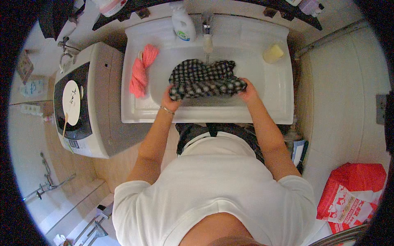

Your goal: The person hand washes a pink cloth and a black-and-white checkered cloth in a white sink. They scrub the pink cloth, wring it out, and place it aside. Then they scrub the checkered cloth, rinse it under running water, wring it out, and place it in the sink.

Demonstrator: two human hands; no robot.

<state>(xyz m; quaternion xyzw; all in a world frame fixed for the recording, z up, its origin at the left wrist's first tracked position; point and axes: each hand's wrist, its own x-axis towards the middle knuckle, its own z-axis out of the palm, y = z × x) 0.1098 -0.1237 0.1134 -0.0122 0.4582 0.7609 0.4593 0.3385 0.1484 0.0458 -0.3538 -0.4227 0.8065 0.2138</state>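
Note:
Stretched between my two hands is a black-and-white checked cloth [204, 78], bunched in folds over the basin of a white sink [206, 112]. My left hand [170, 100] grips its lower left corner, and a thin bracelet circles that wrist. At the cloth's right end, my right hand [248, 90] holds the edge, fingers partly hidden by the fabric. The faucet [207, 29] stands just behind the cloth, with what looks like a thin stream below its spout. On the sink's left ledge lies a twisted coral-pink cloth [142, 72].
A white detergent bottle [183, 23] stands by the faucet. A yellow bar, probably soap, [273, 53] sits on the right ledge. Left of the sink is a washing machine [101, 101] with a round hand fan [71, 101] on its lid. A red bag [354, 181] is at lower right.

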